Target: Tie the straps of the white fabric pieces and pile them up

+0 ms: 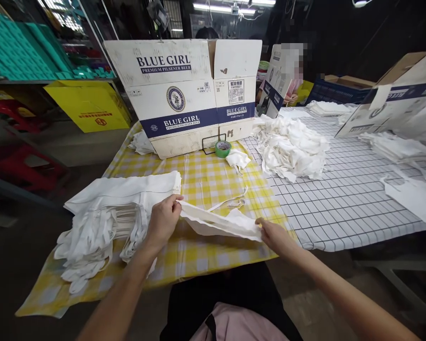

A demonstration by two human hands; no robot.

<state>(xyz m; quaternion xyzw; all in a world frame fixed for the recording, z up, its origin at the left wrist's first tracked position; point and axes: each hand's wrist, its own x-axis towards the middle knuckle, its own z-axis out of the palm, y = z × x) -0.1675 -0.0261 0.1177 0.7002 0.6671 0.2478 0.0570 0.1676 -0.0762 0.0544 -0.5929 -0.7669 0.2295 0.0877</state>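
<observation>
A white Blue Girl carton (181, 97) stands on a yellow checked tablecloth (193, 177) behind a roll of green tape (223, 151). Farther left are a yellow bag (88, 102) and red stools (30, 163); fluorescent tubes (216, 8) glow overhead.

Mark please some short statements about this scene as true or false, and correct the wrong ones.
1. The left hand grips one end of a white cloth piece. True.
2. The right hand is empty. False: the right hand holds the other end.
3. The large carton has "BLUE GIRL" printed on it. True.
4. The tape roll is red. False: the tape roll is green.
5. The folded stack rests on a checked tablecloth. True.
</observation>
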